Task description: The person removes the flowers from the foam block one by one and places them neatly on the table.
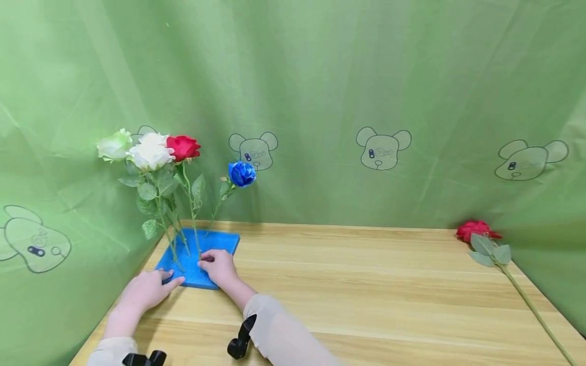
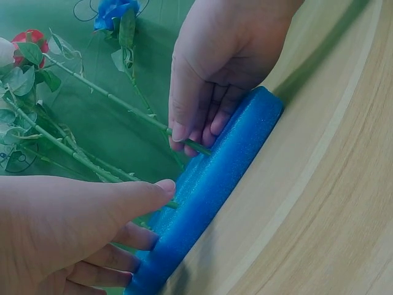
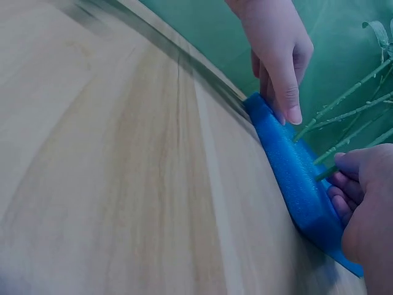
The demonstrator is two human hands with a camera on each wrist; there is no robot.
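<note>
A blue foam board [image 1: 224, 243] lies at the table's left side with several artificial roses standing in it. Close to the board, my right hand [image 1: 222, 267] pinches the green stem of a red rose [image 1: 183, 148] between thumb and fingers, and in the left wrist view that stem [image 2: 199, 147] enters the foam. My left hand [image 1: 144, 291] rests on the board's near left corner, fingers extended, thumb beside another stem base. Two pale roses, a white one [image 1: 150, 151] and a greenish-white one [image 1: 114, 145], rise left of the red bloom. A blue rose [image 1: 241, 174] leans right at the back.
Another red rose [image 1: 476, 231] lies on the wooden table [image 1: 366, 284] at the far right, its long stem reaching toward the near edge. A green curtain [image 1: 311, 101] printed with bear heads hangs behind the table and along both sides.
</note>
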